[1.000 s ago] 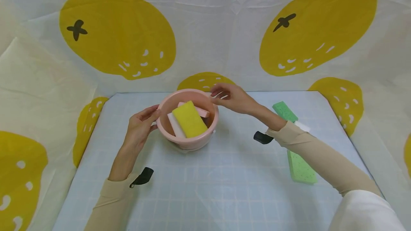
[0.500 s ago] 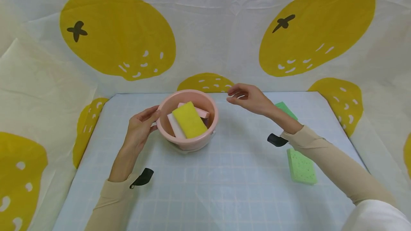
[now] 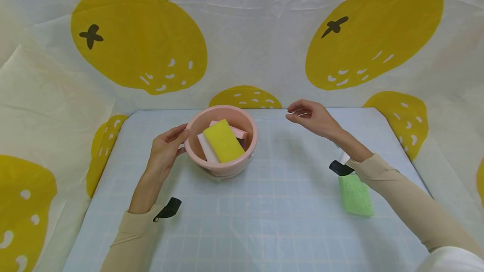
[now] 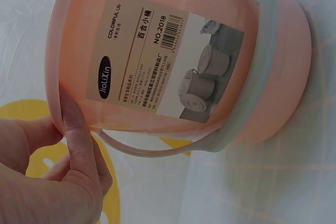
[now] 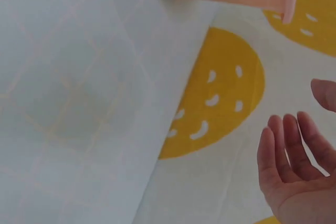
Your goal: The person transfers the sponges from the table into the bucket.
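A pink plastic bucket (image 3: 194,156) stands left of centre on the table, a paper label (image 4: 157,61) on its side and a handle (image 4: 152,152) hanging down. My left hand (image 3: 165,148) pinches its rim between thumb and fingers, seen closely in the left wrist view. Inside the bucket lie a yellow sponge (image 3: 224,141), a white block (image 3: 208,148) and a pink block (image 3: 238,132). My right hand (image 3: 315,117) hovers in the air right of the bucket, fingers loosely bent and holding nothing. In the right wrist view the hand (image 5: 296,166) is apart from the bucket.
A green sponge (image 3: 356,196) lies on the right of the table, with a white piece (image 3: 344,157) partly hidden behind my right wrist. The table has a pale blue checked cover (image 3: 264,221). A curtain with yellow fruit prints (image 3: 257,45) rises at the back and sides.
My right hand has moved away from the bucket's rim to the right, its forearm now covering the farther green sponge. The left hand and the bucket have stayed in place.
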